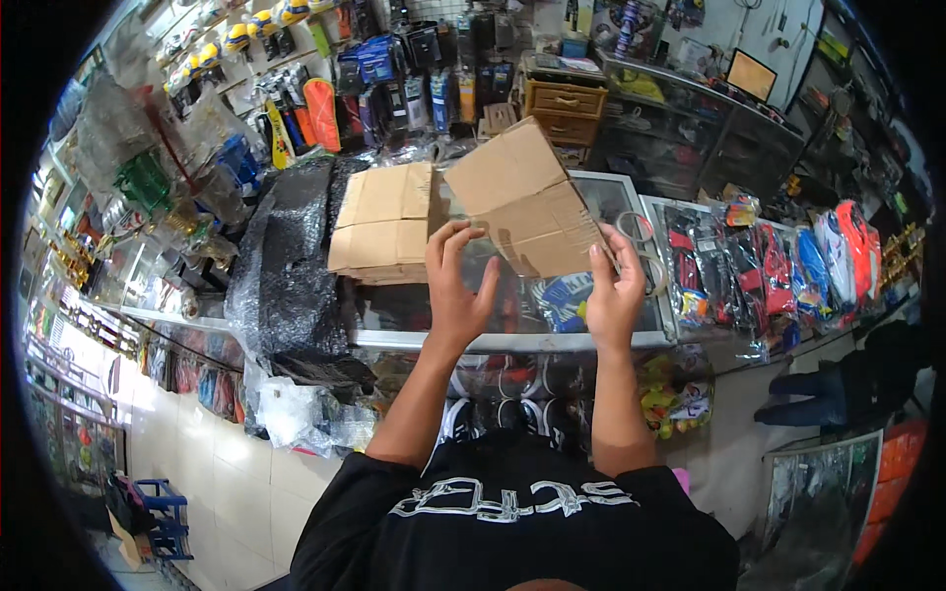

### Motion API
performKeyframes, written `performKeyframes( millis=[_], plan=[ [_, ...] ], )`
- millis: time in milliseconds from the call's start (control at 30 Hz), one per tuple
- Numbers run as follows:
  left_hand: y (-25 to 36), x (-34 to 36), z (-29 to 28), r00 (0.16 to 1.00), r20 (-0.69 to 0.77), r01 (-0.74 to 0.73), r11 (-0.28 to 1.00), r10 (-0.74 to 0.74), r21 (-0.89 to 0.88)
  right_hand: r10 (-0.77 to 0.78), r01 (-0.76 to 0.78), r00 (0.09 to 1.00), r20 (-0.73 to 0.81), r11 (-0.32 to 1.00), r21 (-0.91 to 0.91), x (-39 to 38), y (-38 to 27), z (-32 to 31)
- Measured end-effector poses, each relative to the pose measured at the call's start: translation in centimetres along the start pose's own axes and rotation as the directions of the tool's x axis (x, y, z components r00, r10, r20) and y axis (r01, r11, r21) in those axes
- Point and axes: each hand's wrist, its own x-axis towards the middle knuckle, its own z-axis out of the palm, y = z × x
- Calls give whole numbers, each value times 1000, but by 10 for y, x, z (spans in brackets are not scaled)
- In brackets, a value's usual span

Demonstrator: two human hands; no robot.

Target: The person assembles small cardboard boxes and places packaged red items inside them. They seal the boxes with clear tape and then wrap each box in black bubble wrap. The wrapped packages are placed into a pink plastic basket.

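Note:
A creased brown cardboard piece (pixel 527 197) is tilted above the glass counter, its right lower corner pinched between the thumb and fingers of my right hand (pixel 615 295). By its lower left edge is my left hand (pixel 458 291), thumb and fingers apart, gripping nothing; whether a fingertip brushes the cardboard I cannot tell. To the left lies a neat stack of similar cardboard pieces (pixel 382 219) on the counter. Under the held piece, a blue and white package (pixel 564 303) shows through or on the glass.
The glass counter (pixel 512 341) has a pale metal edge. Left of the stack lies a black, shiny plastic-wrapped bundle (pixel 286 256). Bagged sports goods (pixel 769 261) cover the right side. Wooden drawers (pixel 564 98) stand behind. A person in dark trousers (pixel 813 394) is at the right.

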Motion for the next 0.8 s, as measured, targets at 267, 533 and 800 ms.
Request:
performKeyframes(
  millis=[267,533,800],
  plan=[
    [-42,-50,61,992,-58,112,993,-114,-33,-43,65,997,61,902,-426,-7,25,-63],
    [-48,-53,62,995,62,83,996,-82,-12,-104,156,982,158,920,-359,8,28,-74],
    [-54,-64,63,983,158,97,995,-92,-23,-128,184,952,277,965,-186,15,54,-74]
  ],
)
